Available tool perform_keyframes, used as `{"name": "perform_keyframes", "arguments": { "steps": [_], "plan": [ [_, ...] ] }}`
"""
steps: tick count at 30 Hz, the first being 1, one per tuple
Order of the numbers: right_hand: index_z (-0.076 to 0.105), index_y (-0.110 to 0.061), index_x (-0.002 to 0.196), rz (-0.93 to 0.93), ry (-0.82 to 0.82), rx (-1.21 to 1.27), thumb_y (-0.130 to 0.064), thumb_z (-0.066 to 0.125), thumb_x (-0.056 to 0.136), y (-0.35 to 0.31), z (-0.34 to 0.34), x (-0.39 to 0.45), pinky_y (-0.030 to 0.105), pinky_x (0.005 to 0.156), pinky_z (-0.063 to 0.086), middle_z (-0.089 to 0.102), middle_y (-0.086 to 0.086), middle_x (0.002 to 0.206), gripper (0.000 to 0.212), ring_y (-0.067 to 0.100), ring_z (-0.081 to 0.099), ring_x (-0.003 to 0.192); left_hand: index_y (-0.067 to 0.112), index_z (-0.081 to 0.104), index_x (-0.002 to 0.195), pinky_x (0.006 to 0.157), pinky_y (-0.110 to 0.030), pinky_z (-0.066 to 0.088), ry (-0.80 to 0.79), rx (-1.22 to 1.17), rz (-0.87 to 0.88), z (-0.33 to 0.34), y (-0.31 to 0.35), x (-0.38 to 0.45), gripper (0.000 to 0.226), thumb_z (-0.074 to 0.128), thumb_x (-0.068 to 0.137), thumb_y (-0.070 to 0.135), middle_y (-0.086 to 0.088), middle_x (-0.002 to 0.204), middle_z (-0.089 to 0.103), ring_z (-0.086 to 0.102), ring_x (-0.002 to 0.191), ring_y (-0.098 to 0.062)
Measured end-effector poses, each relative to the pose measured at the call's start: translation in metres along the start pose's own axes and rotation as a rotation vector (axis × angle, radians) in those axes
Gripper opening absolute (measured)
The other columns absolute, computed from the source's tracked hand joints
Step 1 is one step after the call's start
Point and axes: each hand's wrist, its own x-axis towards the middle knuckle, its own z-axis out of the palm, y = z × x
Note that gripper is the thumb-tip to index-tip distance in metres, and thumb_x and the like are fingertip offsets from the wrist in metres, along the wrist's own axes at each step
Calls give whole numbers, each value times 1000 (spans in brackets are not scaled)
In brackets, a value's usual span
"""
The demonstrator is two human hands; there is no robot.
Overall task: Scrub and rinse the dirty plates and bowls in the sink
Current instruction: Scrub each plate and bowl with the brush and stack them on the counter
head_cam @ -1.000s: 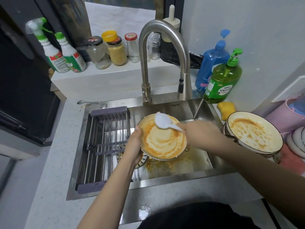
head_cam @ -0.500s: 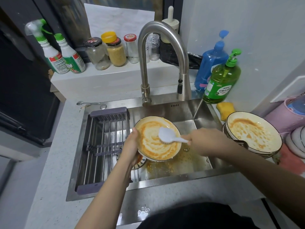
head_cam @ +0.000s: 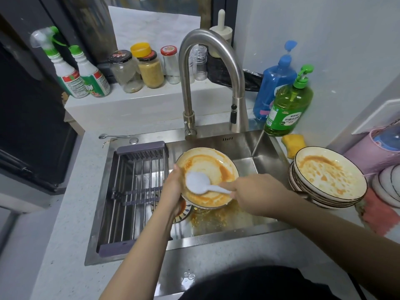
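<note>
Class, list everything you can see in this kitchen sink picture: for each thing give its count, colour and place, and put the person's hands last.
plate: one, cream with orange sauce, held tilted over the sink
spoon: one, white, on the plate
sink: one, steel, centre
rack: one, grey, sink's left side
tap: one, steel, behind sink
plate stack: one, sauce-stained, right counter
soap bottles: two, green and blue, back right
sponge: one, yellow, by bottles
spray bottles: two, white-green, ledge
jars: several, ledge
left hand: grips plate
right hand: holds spoon
</note>
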Motion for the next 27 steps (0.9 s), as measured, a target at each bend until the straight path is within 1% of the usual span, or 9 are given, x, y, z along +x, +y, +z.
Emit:
{"name": "perform_keyframes", "arguments": {
  "steps": [2, 4, 7, 10, 12, 14, 19, 23, 27],
  "plan": [
    [37, -35, 140, 40, 83, 21, -22, 35, 101, 2, 7, 15, 24, 49, 33, 51, -7, 81, 41, 12, 47, 65, 17, 58, 122, 106, -56, 39, -16, -4, 5, 3, -6, -1, 82, 41, 73, 81, -18, 128, 60, 53, 123, -35],
    [35, -37, 140, 125, 164, 68, -22, 34, 102, 12, 14, 23, 25, 47, 34, 49, -8, 75, 41, 12, 47, 60, 15, 58, 125, 104, -57, 41, -75, -47, 17, 1, -6, -5, 83, 45, 74, 79, -17, 127, 62, 56, 122, -35],
    [35, -38, 143, 236, 259, 356, -28, 37, 101, 30, 31, 18, 23, 53, 39, 56, -9, 84, 44, 10, 52, 65, 12, 54, 127, 88, -46, 55, -115, -106, 79, -11, -5, -6, 62, 28, 94, 58, -12, 119, 67, 65, 109, -29],
    [50, -31, 136, 310, 351, 708, -31, 49, 96, 41, 47, 12, 18, 51, 39, 66, -7, 87, 40, 5, 54, 62, 15, 57, 119, 72, -36, 59, -160, -146, 102, -31, -5, -5, 56, 25, 95, 54, -8, 110, 71, 70, 99, -23],
    [62, -26, 120, 323, 334, 846, -30, 54, 95, 42, 57, 13, 14, 46, 38, 65, -5, 74, 27, 2, 52, 52, 14, 56, 122, 74, -38, 59, -155, -168, 68, -43, -9, -2, 57, 29, 92, 56, -11, 117, 68, 68, 104, -26],
    [64, -24, 112, 321, 283, 1039, -31, 58, 93, 39, 64, 13, 15, 41, 38, 69, -1, 72, 21, 1, 49, 43, 12, 54, 125, 75, -42, 59, -152, -231, -4, -48, -14, -3, 57, 30, 96, 54, -14, 119, 67, 67, 106, -30],
    [62, -17, 114, 292, 132, 1436, -33, 55, 95, 28, 67, 21, 19, 41, 36, 72, 3, 88, 26, 6, 45, 43, 6, 52, 129, 78, -49, 58, -203, -370, -179, -45, -34, -7, 58, 30, 99, 50, -19, 122, 65, 64, 109, -36],
    [58, -10, 112, 243, 1, 1906, -30, 54, 94, 22, 72, 28, 15, 36, 29, 55, 5, 76, 27, 5, 38, 39, 6, 49, 135, 92, -54, 51, -180, -401, -248, -38, -42, -4, 61, 32, 98, 52, -21, 128, 60, 58, 118, -38],
    [54, -11, 103, 267, -5, 1968, -28, 58, 92, 21, 75, 35, 14, 36, 29, 46, 3, 69, 21, 5, 37, 41, 7, 53, 131, 86, -48, 56, -162, -336, -274, -36, -39, 1, 67, 27, 97, 58, -20, 124, 63, 62, 113, -36]
  ]
}}
